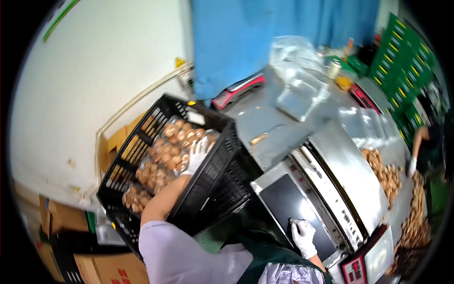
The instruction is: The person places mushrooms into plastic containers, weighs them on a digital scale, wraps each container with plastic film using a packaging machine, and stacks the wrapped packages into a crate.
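Note:
My left hand [196,156], in a white glove, reaches into a black plastic crate [220,163]. Its fingers are stretched apart against clear-wrapped packs of brown mushrooms [170,154] that lie in the crate. On the dark plate [288,199] of a steel wrapping machine [326,189] rests my right hand [304,236], also gloved in white. The fingers of that hand are curled together; whatever may be between them is too small to make out.
Loose mushrooms [414,217] are heaped at the right, near another person's gloved hand [412,166]. Scales [241,90] and clear plastic trays [300,97] stand on the steel table [255,118]. Cardboard boxes [113,267] lie at lower left. Green crates [399,61] are stacked behind.

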